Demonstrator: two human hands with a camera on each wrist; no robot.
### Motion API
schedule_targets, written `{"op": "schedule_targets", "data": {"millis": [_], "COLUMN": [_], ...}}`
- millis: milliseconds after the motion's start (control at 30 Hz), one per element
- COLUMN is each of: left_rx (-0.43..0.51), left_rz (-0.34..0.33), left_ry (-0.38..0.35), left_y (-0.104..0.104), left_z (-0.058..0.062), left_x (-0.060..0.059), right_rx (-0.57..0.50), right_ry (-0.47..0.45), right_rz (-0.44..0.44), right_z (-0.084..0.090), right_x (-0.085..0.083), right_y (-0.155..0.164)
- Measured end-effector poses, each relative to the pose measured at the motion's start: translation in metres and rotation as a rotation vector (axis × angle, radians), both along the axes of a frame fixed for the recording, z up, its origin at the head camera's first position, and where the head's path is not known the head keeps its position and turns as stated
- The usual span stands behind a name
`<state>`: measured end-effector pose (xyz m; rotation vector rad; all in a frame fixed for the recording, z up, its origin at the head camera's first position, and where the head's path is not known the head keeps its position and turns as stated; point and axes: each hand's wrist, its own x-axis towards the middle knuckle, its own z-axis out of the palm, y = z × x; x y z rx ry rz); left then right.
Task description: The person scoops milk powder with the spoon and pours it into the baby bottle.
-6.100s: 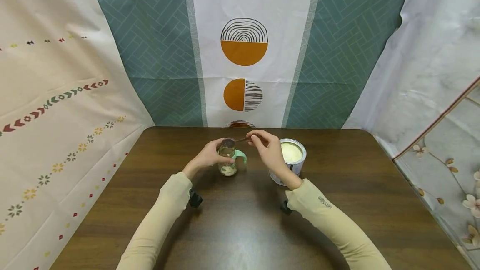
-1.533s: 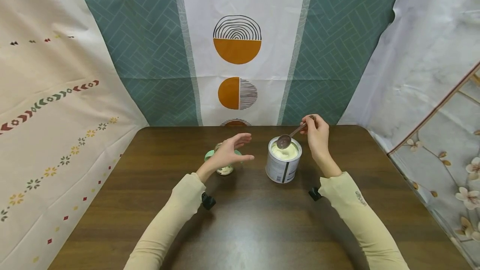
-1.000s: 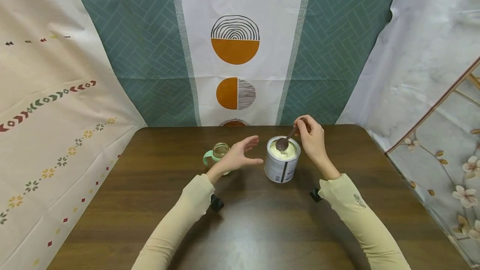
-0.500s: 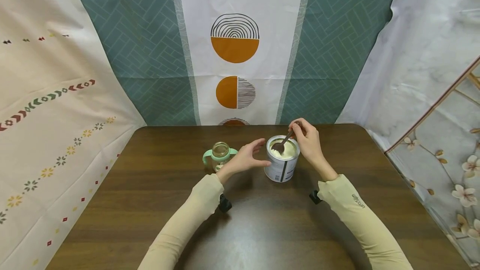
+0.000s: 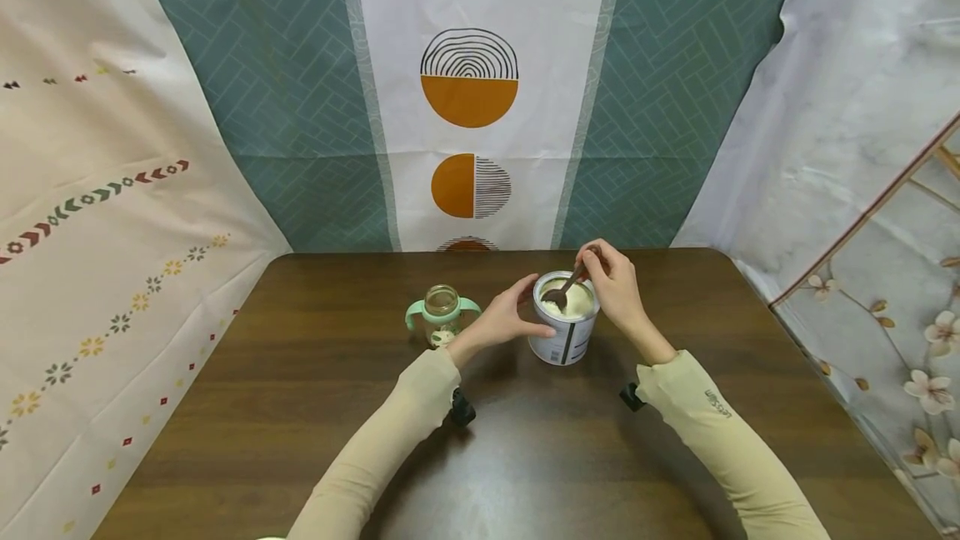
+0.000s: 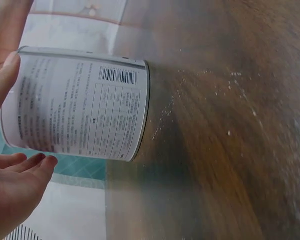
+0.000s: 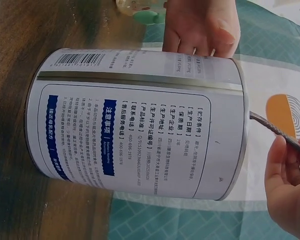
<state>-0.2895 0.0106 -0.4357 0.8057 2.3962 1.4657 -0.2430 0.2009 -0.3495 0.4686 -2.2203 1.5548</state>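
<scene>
My right hand (image 5: 615, 290) pinches the handle of a brown spoon (image 5: 557, 298), whose bowl dips into pale powder (image 5: 579, 300) in a tin can (image 5: 558, 342). The can stands upright, with printed labels and a barcode. My left hand (image 5: 506, 317) is round the can's left side, thumb across the front and fingers toward the back; its fingertips (image 6: 50, 161) are right at the wall. To the left stands an uncapped baby bottle (image 5: 441, 307) with mint-green handles and pale powder low inside. In the right wrist view, the can hides the spoon's bowl.
The dark wooden table (image 5: 525, 457) carries the can and bottle. White specks (image 6: 230, 90) lie on it in the left wrist view. Hanging patterned cloths (image 5: 468, 148) stand behind and at both sides. A pale rim (image 5: 272, 537) shows at the lower edge of the head view.
My left hand has left the bottle and moved right to the can. My right hand has carried the spoon from the bottle back into the can's powder.
</scene>
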Motion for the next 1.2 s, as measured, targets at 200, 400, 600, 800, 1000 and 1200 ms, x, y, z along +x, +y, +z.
{"op": "schedule_targets", "data": {"millis": [200, 400, 600, 800, 1000, 1200], "left_rx": [0.057, 0.105, 0.129, 0.102, 0.100, 0.094], "left_rz": [0.005, 0.010, 0.033, 0.067, 0.065, 0.078], "left_ry": [-0.013, -0.027, -0.018, -0.002, -0.011, -0.018], "left_y": [0.007, 0.015, 0.021, 0.024, 0.023, 0.023], "left_z": [-0.002, -0.008, -0.012, -0.013, -0.012, -0.014], "left_x": [0.000, -0.002, -0.003, -0.003, -0.002, -0.002], "right_rx": [-0.013, -0.067, -0.215, -0.375, -0.597, -0.740], "right_ry": [-0.029, -0.115, -0.290, -0.482, -0.617, -0.596], "right_rz": [-0.016, -0.099, -0.177, -0.154, -0.073, -0.030], "right_z": [-0.003, -0.019, -0.033, -0.037, -0.037, -0.035], "right_x": [-0.002, -0.018, -0.030, -0.035, -0.037, -0.037], "right_y": [0.002, 0.011, 0.020, 0.033, 0.045, 0.050]}}
